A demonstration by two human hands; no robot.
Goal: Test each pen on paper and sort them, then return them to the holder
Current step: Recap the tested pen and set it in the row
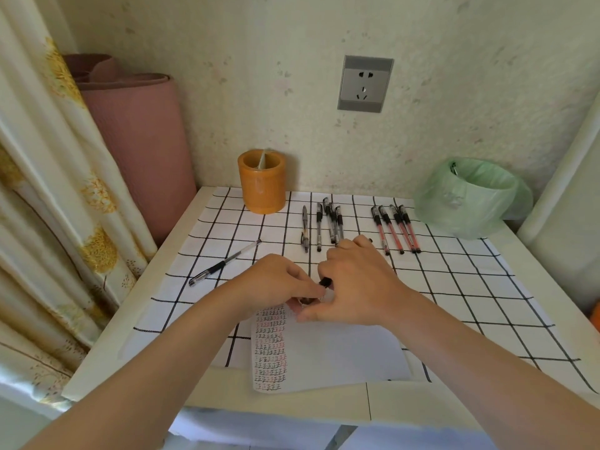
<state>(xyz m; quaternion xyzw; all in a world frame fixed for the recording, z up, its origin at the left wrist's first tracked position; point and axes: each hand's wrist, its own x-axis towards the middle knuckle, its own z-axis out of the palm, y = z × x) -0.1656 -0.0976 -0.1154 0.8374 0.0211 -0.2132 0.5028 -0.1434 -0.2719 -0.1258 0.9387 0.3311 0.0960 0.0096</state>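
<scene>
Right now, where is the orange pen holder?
In the head view, the orange pen holder stands at the back of the checked cloth, left of centre, left of the black pens.

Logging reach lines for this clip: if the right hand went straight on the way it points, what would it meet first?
Probably the left hand: the right hand points up and left along its forearm, and both grip one pen between them. Depth is unclear.
</scene>
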